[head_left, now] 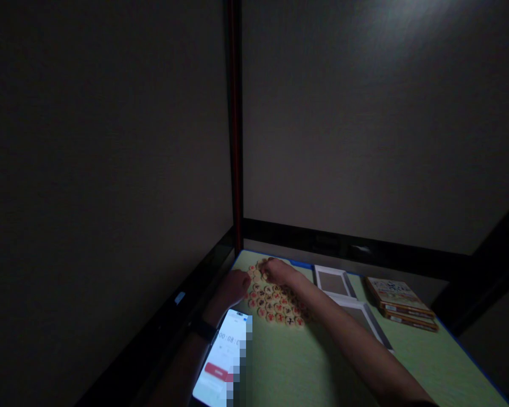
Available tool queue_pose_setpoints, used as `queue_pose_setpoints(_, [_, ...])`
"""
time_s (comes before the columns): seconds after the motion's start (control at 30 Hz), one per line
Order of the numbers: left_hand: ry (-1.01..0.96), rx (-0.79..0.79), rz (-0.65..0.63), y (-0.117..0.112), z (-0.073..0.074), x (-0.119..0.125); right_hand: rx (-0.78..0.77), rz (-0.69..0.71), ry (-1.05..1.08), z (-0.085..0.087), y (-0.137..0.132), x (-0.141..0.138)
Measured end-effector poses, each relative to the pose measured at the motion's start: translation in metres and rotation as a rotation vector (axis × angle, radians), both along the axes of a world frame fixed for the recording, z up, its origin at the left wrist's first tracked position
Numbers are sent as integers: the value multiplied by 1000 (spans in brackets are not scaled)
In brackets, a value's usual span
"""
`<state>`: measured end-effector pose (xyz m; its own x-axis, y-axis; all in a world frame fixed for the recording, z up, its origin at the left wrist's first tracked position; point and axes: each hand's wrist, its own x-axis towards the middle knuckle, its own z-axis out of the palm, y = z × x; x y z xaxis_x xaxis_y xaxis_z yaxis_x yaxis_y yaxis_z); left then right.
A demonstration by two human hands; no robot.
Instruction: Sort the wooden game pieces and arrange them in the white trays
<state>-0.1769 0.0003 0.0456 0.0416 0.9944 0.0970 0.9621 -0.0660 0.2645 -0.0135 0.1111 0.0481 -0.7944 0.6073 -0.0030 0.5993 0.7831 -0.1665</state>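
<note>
Game pieces (270, 317), over twenty; white trays (318, 277), two; left hand (239, 281), right hand (276, 269): both part-curled, any hold unclear.

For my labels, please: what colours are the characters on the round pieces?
Some round pieces are marked in red, others in black; the head view shows it.

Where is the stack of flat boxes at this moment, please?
In the head view, the stack of flat boxes lies on the right part of the green table, just to the right of the two white trays.
</note>
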Motion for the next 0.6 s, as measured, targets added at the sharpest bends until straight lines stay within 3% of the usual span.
queue_pose_setpoints(0.23, [-64, 39, -9, 2, 2, 3, -110, -47, 106, 7, 2, 12])
queue_pose_setpoints(0.4, [-144, 27, 25, 8, 1, 15, -222, -114, 176, 2, 3, 23])
queue_pose_setpoints(0.6, [-200, 33, -37, 15, 2, 29, -360, -179, 315, -1, 3, 31])
